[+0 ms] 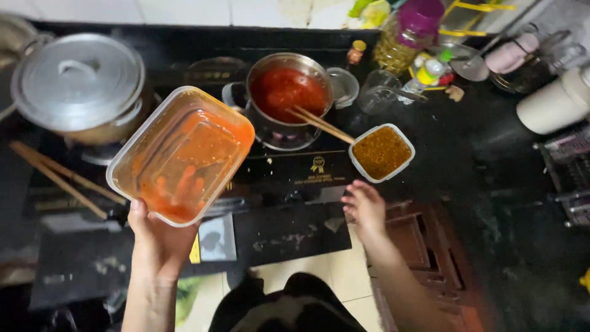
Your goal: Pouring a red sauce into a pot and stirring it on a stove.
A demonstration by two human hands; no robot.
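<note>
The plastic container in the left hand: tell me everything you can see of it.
The plastic container is a clear, rounded-rectangle tub without a lid, almost empty, its inside smeared with orange-red sauce and some residue pooled at the lower corner. The left hand grips it at its near edge, holding it tilted with the opening facing the camera, above the stove front, left of the pot of red sauce. Nothing else touches it.

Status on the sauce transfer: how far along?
Done: the pot on the stove holds red sauce, and the plastic tub shows only an orange smear. In hand: the left hand holds the tub tilted toward the pot; the right hand hovers, empty, below the small dish of seasoning. Left: that dish looks full, and chopsticks rest on the pot.
</note>
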